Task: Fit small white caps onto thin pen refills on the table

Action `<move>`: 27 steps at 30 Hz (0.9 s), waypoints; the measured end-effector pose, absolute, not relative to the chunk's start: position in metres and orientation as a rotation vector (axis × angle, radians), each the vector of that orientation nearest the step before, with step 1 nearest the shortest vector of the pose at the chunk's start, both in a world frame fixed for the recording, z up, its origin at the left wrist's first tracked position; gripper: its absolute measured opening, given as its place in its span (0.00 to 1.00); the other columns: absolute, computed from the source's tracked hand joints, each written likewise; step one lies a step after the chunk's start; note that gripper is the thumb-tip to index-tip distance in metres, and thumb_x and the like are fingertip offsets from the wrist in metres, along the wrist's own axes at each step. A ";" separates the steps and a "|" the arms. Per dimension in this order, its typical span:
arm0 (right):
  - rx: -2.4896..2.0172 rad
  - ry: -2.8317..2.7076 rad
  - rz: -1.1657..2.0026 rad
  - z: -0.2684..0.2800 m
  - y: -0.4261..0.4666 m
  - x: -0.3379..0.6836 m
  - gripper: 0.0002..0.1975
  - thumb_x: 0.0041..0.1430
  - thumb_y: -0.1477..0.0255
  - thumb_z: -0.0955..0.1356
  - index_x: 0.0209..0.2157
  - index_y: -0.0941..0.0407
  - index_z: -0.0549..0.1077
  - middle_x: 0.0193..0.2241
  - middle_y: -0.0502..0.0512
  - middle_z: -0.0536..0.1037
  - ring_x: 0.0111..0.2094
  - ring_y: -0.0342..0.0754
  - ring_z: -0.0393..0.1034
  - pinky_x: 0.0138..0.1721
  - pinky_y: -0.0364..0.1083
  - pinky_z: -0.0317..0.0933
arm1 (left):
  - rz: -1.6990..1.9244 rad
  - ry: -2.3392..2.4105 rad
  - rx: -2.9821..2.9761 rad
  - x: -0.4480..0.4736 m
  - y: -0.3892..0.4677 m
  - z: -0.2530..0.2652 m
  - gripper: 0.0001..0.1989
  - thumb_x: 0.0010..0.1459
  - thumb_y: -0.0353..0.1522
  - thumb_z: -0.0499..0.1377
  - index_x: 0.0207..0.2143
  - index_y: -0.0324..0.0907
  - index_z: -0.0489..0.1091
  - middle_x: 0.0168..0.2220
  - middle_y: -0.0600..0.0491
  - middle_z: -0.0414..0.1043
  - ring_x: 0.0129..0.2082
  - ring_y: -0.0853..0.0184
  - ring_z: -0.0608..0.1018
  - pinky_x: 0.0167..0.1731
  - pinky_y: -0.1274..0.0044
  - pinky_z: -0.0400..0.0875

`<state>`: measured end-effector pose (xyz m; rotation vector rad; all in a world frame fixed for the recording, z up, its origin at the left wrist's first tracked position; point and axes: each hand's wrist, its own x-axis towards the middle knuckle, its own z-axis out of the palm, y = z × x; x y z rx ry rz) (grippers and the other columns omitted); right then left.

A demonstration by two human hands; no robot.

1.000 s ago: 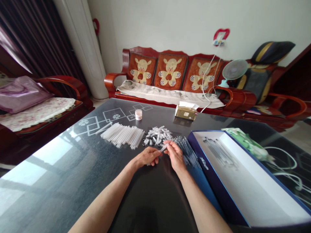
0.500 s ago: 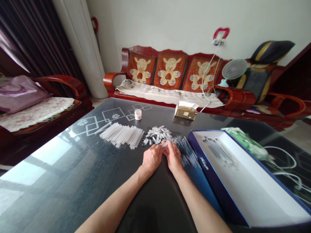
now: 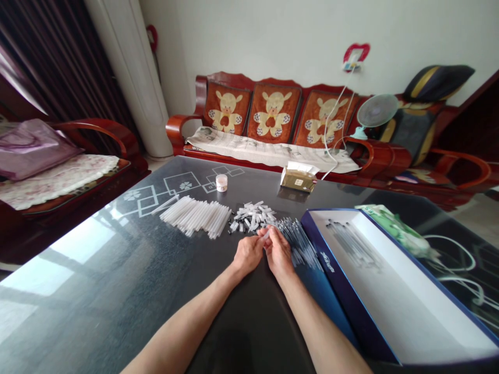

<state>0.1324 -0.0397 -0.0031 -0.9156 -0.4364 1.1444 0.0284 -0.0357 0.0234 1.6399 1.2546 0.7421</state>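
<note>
My left hand (image 3: 248,254) and my right hand (image 3: 279,251) meet at the near side of a pile of pen parts. Between their fingertips is a small translucent white pen cap (image 3: 266,235), pinched from both sides; the fingers partly cover it. Just beyond lies a heap of white pen caps (image 3: 255,214) mixed with small black pieces. Left of the heap, clear white pen barrels (image 3: 197,216) lie side by side in a bundle. Dark-tipped pen refills (image 3: 299,243) are spread beside my right hand.
An open blue box (image 3: 424,317) with a white inside holds more refills (image 3: 353,244). Behind it lie a green-and-white plastic package (image 3: 397,228) and white cables (image 3: 460,280). A small round tub (image 3: 221,183) and a tissue pack (image 3: 298,177) stand farther back on the dark table (image 3: 128,280).
My left hand has shifted slightly right and closer to my right hand. The pen cap between the fingers now tilts more upright. The piles look the same.
</note>
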 end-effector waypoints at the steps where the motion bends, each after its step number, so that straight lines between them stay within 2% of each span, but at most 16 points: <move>1: -0.901 -0.437 1.161 -0.001 -0.040 0.133 0.20 0.41 0.59 0.77 0.35 0.55 0.76 0.28 0.50 0.81 0.33 0.48 0.77 0.35 0.46 0.69 | 0.711 1.164 1.459 0.027 -0.034 0.025 0.16 0.63 0.38 0.49 0.25 0.40 0.66 0.19 0.56 0.63 0.16 0.74 0.64 0.21 0.80 0.56; 4: -0.871 -0.468 1.246 0.003 -0.040 0.136 0.19 0.41 0.60 0.77 0.34 0.54 0.76 0.27 0.49 0.80 0.32 0.48 0.76 0.34 0.46 0.70 | 0.563 0.886 0.994 0.024 -0.030 0.025 0.13 0.60 0.40 0.51 0.29 0.40 0.65 0.17 0.61 0.58 0.12 0.77 0.54 0.15 0.81 0.48; 6: -0.871 -0.491 1.292 0.005 -0.040 0.137 0.19 0.41 0.59 0.77 0.34 0.54 0.76 0.28 0.49 0.80 0.32 0.47 0.76 0.33 0.45 0.70 | 0.559 0.801 0.914 0.022 -0.029 0.023 0.13 0.59 0.41 0.52 0.30 0.40 0.65 0.18 0.61 0.57 0.12 0.77 0.53 0.14 0.82 0.47; 9: -0.892 -0.490 1.302 0.006 -0.040 0.136 0.21 0.43 0.57 0.76 0.36 0.54 0.75 0.31 0.51 0.81 0.34 0.48 0.77 0.34 0.45 0.70 | 0.720 0.954 1.191 0.021 -0.032 0.019 0.16 0.61 0.41 0.50 0.27 0.40 0.65 0.18 0.58 0.61 0.13 0.76 0.60 0.16 0.81 0.53; 11: -0.916 -0.498 1.278 0.007 -0.040 0.134 0.21 0.44 0.56 0.75 0.38 0.54 0.75 0.33 0.52 0.81 0.35 0.48 0.76 0.34 0.45 0.69 | 0.832 1.149 1.559 0.021 -0.036 0.018 0.17 0.63 0.39 0.50 0.25 0.40 0.67 0.20 0.55 0.67 0.18 0.73 0.68 0.22 0.81 0.61; 13: -0.945 -0.499 1.228 0.006 -0.041 0.132 0.20 0.45 0.58 0.76 0.36 0.54 0.74 0.32 0.51 0.81 0.33 0.47 0.76 0.31 0.43 0.68 | 0.865 1.308 1.904 0.021 -0.040 0.018 0.15 0.64 0.37 0.50 0.30 0.40 0.71 0.26 0.51 0.73 0.26 0.70 0.75 0.29 0.80 0.65; 15: -0.972 -0.472 1.177 0.004 -0.041 0.130 0.19 0.42 0.60 0.77 0.34 0.54 0.73 0.29 0.50 0.81 0.31 0.45 0.75 0.29 0.42 0.65 | 0.814 1.413 2.116 0.021 -0.043 0.017 0.14 0.65 0.36 0.49 0.36 0.41 0.72 0.33 0.48 0.75 0.32 0.67 0.77 0.33 0.79 0.66; 18: -0.985 -0.432 1.158 0.000 -0.040 0.130 0.19 0.40 0.62 0.78 0.32 0.55 0.74 0.28 0.51 0.81 0.30 0.46 0.75 0.29 0.43 0.65 | 0.720 1.485 2.203 0.021 -0.046 0.015 0.14 0.66 0.35 0.47 0.38 0.41 0.72 0.36 0.47 0.75 0.33 0.66 0.77 0.32 0.79 0.66; 21: -0.970 -0.444 1.169 -0.001 -0.039 0.132 0.19 0.40 0.62 0.78 0.32 0.56 0.75 0.28 0.52 0.81 0.30 0.47 0.75 0.31 0.45 0.67 | 0.780 1.397 2.098 0.021 -0.045 0.015 0.15 0.66 0.36 0.48 0.32 0.41 0.71 0.31 0.48 0.75 0.30 0.68 0.76 0.31 0.80 0.65; 24: -0.949 -0.484 1.174 0.003 -0.040 0.135 0.18 0.41 0.61 0.77 0.32 0.55 0.75 0.27 0.51 0.81 0.30 0.48 0.75 0.33 0.47 0.68 | 0.809 1.192 1.732 0.020 -0.041 0.019 0.18 0.64 0.40 0.51 0.24 0.40 0.68 0.21 0.53 0.68 0.21 0.72 0.70 0.24 0.81 0.62; 27: -0.927 -0.516 1.196 0.010 -0.044 0.136 0.17 0.42 0.61 0.77 0.32 0.54 0.76 0.26 0.50 0.80 0.29 0.48 0.75 0.36 0.49 0.70 | 0.641 0.907 1.129 0.017 -0.035 0.025 0.17 0.60 0.43 0.54 0.26 0.39 0.66 0.17 0.58 0.61 0.12 0.77 0.60 0.15 0.83 0.52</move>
